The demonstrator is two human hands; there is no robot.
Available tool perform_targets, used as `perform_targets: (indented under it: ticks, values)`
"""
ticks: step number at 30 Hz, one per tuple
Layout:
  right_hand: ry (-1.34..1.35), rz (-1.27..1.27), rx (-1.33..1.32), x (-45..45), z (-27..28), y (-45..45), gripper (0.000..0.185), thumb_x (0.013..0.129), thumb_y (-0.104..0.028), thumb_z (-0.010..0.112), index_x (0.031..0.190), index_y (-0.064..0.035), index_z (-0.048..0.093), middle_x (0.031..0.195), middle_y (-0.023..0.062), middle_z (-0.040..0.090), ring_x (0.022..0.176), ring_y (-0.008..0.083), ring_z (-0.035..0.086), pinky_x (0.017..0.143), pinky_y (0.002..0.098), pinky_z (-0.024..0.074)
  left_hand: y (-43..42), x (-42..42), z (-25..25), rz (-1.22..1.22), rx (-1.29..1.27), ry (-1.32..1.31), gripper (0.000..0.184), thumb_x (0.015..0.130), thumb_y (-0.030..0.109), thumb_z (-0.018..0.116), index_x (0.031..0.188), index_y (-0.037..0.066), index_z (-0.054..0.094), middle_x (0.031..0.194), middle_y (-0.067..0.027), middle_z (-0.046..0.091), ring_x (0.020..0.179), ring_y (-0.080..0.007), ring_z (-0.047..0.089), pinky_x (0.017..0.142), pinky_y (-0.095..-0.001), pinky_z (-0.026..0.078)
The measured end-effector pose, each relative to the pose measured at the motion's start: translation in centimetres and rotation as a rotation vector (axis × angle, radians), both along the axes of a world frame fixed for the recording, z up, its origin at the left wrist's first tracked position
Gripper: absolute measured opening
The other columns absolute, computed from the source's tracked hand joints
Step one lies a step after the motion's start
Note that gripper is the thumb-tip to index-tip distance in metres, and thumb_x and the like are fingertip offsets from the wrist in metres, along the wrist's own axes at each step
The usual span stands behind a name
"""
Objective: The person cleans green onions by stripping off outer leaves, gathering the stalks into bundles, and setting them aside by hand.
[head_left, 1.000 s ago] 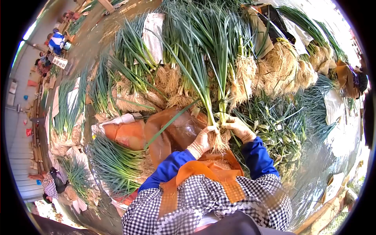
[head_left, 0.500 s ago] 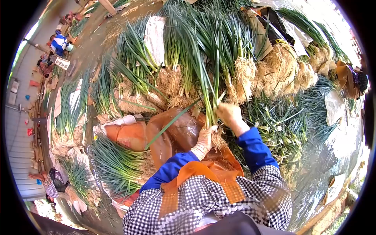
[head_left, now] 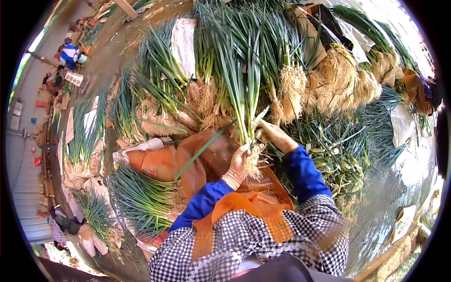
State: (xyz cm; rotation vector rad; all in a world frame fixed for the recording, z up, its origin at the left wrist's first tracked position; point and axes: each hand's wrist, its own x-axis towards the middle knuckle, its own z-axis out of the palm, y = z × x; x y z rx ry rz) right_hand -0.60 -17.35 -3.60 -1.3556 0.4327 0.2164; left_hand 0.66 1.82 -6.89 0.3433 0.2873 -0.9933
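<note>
My left hand (head_left: pixel 237 162) is closed round the lower stalks of a small bunch of green onions (head_left: pixel 249 110), just above their stringy roots (head_left: pixel 254 163). The long green leaves stand up and away from me over the heap behind. My right hand (head_left: pixel 277 137) is at the right side of the same stalks, its fingers closed on a pale outer leaf (head_left: pixel 261 115) that sticks out near the base. The fingertips are partly hidden. Below both hands, an orange-brown apron (head_left: pixel 211 152) covers my lap, and a loose green leaf (head_left: pixel 205 149) lies across it.
Bundles of green onions with roots (head_left: pixel 293 91) lie ahead. Another bundle (head_left: pixel 141 197) rests at my left. Stripped leaves (head_left: pixel 336 164) are heaped at my right, beside wet ground (head_left: pixel 390 188). Several people (head_left: pixel 69 54) are far off at the left.
My left hand and the bunch have shifted slightly left. The right hand has come down a little along the stalks, and the pale outer leaf now stands out from them.
</note>
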Motion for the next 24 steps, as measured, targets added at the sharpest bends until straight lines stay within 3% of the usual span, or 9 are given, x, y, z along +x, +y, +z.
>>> perform_targets:
  ticks: [3, 4, 5, 9, 13, 15, 18, 21, 24]
  values:
    - [-0.294, -0.296, 0.157, 5.0, -7.4, 4.3, 0.037, 0.091, -0.042, 0.050, 0.100, -0.0086, 0.063, 0.085, 0.0105, 0.065, 0.073, 0.0210, 0.061, 0.066, 0.0316, 0.0463, -0.3, -0.2, 2.2, -0.055, 0.250, -0.041, 0.016, 0.082, 0.013, 0.060, 0.095, 0.005, 0.057, 0.090, -0.0090, 0.061, 0.077, -0.0168, 0.058, 0.074, -0.0298, 0.050]
    - [-0.409, -0.260, -0.815, 4.4, -5.5, 4.2, 0.033, 0.090, -0.039, 0.052, 0.100, -0.0094, 0.063, 0.082, 0.0163, 0.065, 0.076, 0.0280, 0.063, 0.066, 0.0345, 0.0477, -0.5, -0.4, 2.6, 0.010, 0.368, -0.241, 0.021, 0.080, 0.008, 0.063, 0.100, 0.006, 0.057, 0.084, -0.0030, 0.059, 0.078, -0.0143, 0.058, 0.074, -0.0279, 0.050]
    - [-0.094, -0.286, -0.887, 3.8, -3.7, 4.8, 0.030, 0.090, -0.034, 0.052, 0.101, -0.0089, 0.063, 0.080, 0.0198, 0.064, 0.076, 0.0325, 0.063, 0.065, 0.0377, 0.0489, -0.9, -0.8, 2.9, -0.013, 0.538, -0.390, 0.027, 0.077, 0.006, 0.067, 0.102, 0.006, 0.056, 0.082, -0.0002, 0.058, 0.072, -0.0118, 0.057, 0.070, -0.0254, 0.048]
    - [-0.102, -0.227, -0.259, -0.7, -1.8, 4.4, 0.032, 0.091, -0.029, 0.052, 0.098, 0.0006, 0.062, 0.072, 0.0121, 0.065, 0.060, 0.0200, 0.060, 0.058, 0.0301, 0.0477, -1.9, -1.2, 1.0, 0.035, 0.606, -0.364, 0.020, 0.077, 0.005, 0.065, 0.095, 0.007, 0.057, 0.081, -0.0010, 0.060, 0.073, -0.0120, 0.058, 0.068, -0.0266, 0.049]
    - [-0.040, 0.160, 0.080, -9.8, 0.9, 0.8, 0.028, 0.090, -0.026, 0.055, 0.099, -0.0002, 0.061, 0.070, 0.0040, 0.059, 0.059, 0.0100, 0.052, 0.058, 0.0268, 0.0438, 0.2, 1.0, -2.1, -0.019, 0.127, 0.074, 0.022, 0.084, 0.019, 0.056, 0.100, 0.004, 0.057, 0.085, -0.0068, 0.061, 0.068, -0.0192, 0.057, 0.064, -0.0341, 0.053]
    - [0.219, 0.311, -0.272, -11.4, 2.7, -2.6, 0.032, 0.088, -0.031, 0.058, 0.107, -0.0047, 0.060, 0.072, 0.0054, 0.062, 0.062, 0.0131, 0.058, 0.060, 0.0287, 0.0467, 1.4, 1.7, -0.7, -0.189, -0.221, 0.188, 0.025, 0.084, 0.020, 0.056, 0.102, 0.004, 0.056, 0.086, -0.0072, 0.060, 0.062, -0.0155, 0.052, 0.052, -0.0285, 0.049]
    - [0.461, 0.530, -1.266, -9.0, 1.6, -3.4, 0.039, 0.084, -0.043, 0.059, 0.109, -0.0127, 0.062, 0.083, 0.0110, 0.067, 0.073, 0.0254, 0.066, 0.067, 0.0361, 0.0521, 0.7, 1.2, 0.6, -0.108, -0.042, 0.098, 0.026, 0.085, 0.021, 0.055, 0.104, 0.004, 0.055, 0.086, -0.0071, 0.058, 0.059, -0.0131, 0.048, 0.045, -0.0252, 0.043]
    - [-0.287, -0.092, -0.645, -3.0, 2.0, 0.2, 0.042, 0.086, -0.038, 0.059, 0.118, -0.0104, 0.057, 0.097, 0.0123, 0.067, 0.087, 0.0231, 0.064, 0.077, 0.0331, 0.0498, 0.4, 0.9, 0.9, -0.115, 0.023, 0.074, 0.020, 0.085, 0.018, 0.057, 0.101, 0.007, 0.055, 0.080, -0.0054, 0.059, 0.057, -0.0143, 0.053, 0.048, -0.0271, 0.047]
    - [-0.171, 0.001, -0.362, 3.4, 0.7, 1.4, 0.050, 0.085, -0.037, 0.062, 0.121, -0.0034, 0.053, 0.088, 0.0116, 0.065, 0.077, 0.0164, 0.061, 0.070, 0.0304, 0.0491, 0.0, 0.6, 1.4, -0.051, 0.217, 0.041, 0.017, 0.082, 0.016, 0.060, 0.097, 0.008, 0.056, 0.077, -0.0052, 0.059, 0.056, -0.0140, 0.055, 0.049, -0.0265, 0.048]
